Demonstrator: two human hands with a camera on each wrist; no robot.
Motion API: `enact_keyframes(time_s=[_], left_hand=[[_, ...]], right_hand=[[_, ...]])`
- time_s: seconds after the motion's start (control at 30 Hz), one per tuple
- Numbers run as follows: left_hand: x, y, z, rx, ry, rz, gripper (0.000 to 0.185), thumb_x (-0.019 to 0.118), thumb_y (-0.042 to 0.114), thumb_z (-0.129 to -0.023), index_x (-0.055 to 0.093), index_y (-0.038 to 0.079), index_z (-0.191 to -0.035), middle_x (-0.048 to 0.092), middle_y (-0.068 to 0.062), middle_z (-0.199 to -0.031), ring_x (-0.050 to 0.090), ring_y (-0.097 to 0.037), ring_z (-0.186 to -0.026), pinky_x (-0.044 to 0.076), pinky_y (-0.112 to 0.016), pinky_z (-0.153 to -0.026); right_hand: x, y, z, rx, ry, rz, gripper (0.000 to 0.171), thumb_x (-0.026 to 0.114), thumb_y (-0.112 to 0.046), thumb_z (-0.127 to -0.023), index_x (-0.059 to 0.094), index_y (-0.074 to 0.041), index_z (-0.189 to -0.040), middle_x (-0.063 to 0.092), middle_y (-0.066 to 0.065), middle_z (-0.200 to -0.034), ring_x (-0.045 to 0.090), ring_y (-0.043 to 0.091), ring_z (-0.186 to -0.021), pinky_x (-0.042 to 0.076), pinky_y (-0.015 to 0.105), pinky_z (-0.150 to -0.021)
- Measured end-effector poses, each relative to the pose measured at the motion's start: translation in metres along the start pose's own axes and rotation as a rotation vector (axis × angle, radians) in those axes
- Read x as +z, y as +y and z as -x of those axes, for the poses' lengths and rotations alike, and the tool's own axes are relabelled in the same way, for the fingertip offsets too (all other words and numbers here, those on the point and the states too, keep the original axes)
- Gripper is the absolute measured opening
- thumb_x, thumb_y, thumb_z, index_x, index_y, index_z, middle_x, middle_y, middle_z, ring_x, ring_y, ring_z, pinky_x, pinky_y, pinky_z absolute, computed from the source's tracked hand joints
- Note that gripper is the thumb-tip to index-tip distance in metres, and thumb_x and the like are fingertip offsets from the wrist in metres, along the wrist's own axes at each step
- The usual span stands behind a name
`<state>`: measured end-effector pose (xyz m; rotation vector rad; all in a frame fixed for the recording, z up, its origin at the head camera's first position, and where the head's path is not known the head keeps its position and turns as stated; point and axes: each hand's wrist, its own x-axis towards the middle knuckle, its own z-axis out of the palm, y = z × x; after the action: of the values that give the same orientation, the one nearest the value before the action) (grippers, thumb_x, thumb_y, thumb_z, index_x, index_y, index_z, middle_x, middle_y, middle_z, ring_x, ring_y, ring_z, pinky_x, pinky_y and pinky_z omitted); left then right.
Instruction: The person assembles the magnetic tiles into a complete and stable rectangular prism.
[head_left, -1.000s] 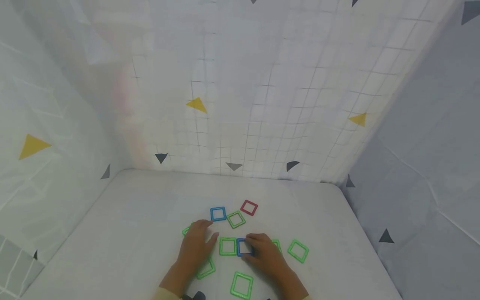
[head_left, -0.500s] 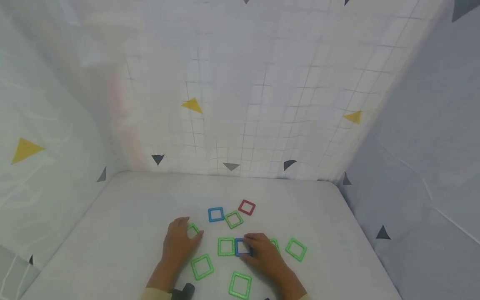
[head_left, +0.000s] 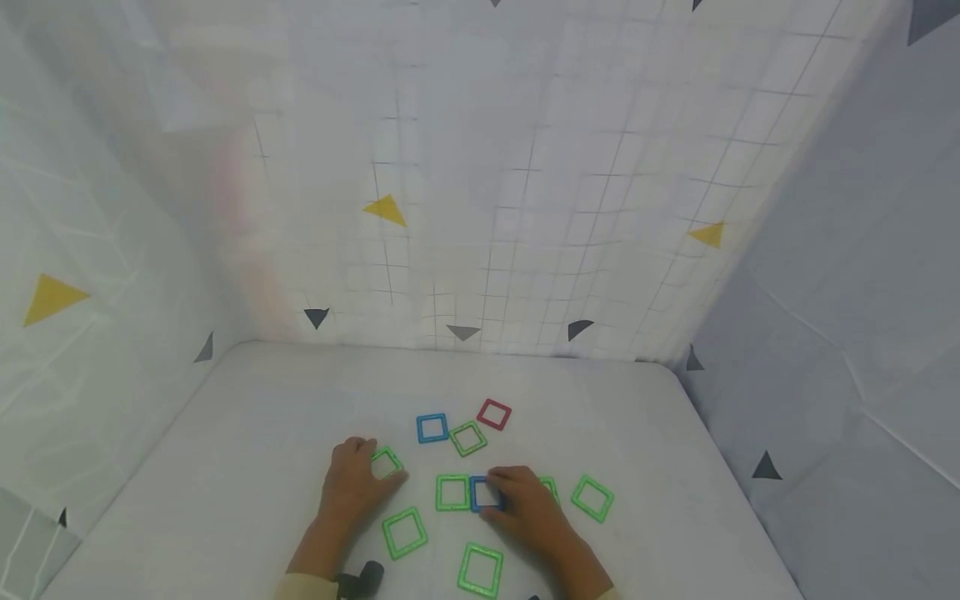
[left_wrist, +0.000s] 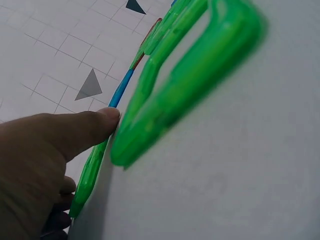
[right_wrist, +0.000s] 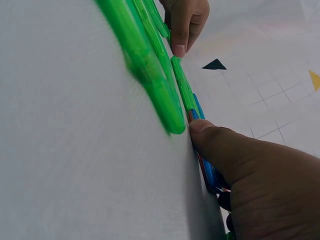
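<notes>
Left hand: the left hand [head_left: 352, 483] lies on the white table [head_left: 225, 433], to the left of the blue square. Its fingers curl round the left side of a small green square [head_left: 387, 461] and its thumb [left_wrist: 85, 127] touches the edge.
Right hand: the right hand [head_left: 525, 508] lies flat on the table with its fingers curled over the blue square [head_left: 483, 493], holding it down.
Blue square: it sits in the middle of the pile, touching a green square [head_left: 453, 492] on its left side.
Other green squares: one [head_left: 404, 532] is down and left of the blue square, one [head_left: 481, 571] is right below it, and one [head_left: 592, 499] is off to its right. Another green one [head_left: 551, 487] peeks out from behind the right hand.
Far squares: above the blue square lie a second blue square [head_left: 432, 428], a tilted green square [head_left: 468, 438] and a red square [head_left: 494, 414], close together.
Walls: white cloth [head_left: 525, 208] with little triangles stands behind the table.
</notes>
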<state>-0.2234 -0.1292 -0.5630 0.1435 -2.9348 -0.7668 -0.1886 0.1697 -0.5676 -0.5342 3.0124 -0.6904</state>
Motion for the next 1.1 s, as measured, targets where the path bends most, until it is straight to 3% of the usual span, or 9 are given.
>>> enact_keyframes(time_s=[0.27, 0.67, 1.1], left_hand=[[-0.0012, -0.0001, 0.0001, 0.022, -0.001, -0.019, 0.076, 0.084, 0.049, -0.073, 0.063, 0.001, -0.127, 0.056, -0.014, -0.116, 0.049, -0.027, -0.106, 0.052, -0.045, -0.096], [0.0014, -0.0021, -0.0040, 0.040, -0.010, -0.028, 0.063, 0.085, 0.047, -0.075, 0.067, 0.005, -0.119, 0.059, -0.009, -0.109, 0.051, -0.024, -0.097, 0.052, -0.044, -0.093], [-0.0025, 0.0017, -0.0028, 0.026, -0.001, 0.017, 0.063, 0.084, 0.046, -0.075, 0.066, 0.006, -0.120, 0.063, -0.009, -0.111, 0.057, -0.026, -0.103, 0.051, -0.048, -0.099]], right_hand=[[-0.0024, -0.0014, -0.0010, 0.005, -0.014, -0.002, 0.061, 0.073, -0.053, -0.085, 0.061, -0.023, -0.137, 0.059, -0.009, -0.137, 0.051, 0.016, -0.132, 0.044, 0.043, -0.111], [0.0015, 0.0018, -0.0009, 0.014, -0.009, -0.004, 0.063, 0.071, -0.057, -0.085, 0.061, -0.025, -0.138, 0.059, -0.011, -0.136, 0.051, 0.015, -0.132, 0.046, 0.044, -0.110], [0.0004, -0.0005, 0.0005, 0.024, -0.012, -0.005, 0.062, 0.071, -0.057, -0.085, 0.060, -0.026, -0.138, 0.059, -0.012, -0.136, 0.051, 0.015, -0.132, 0.045, 0.044, -0.110]])
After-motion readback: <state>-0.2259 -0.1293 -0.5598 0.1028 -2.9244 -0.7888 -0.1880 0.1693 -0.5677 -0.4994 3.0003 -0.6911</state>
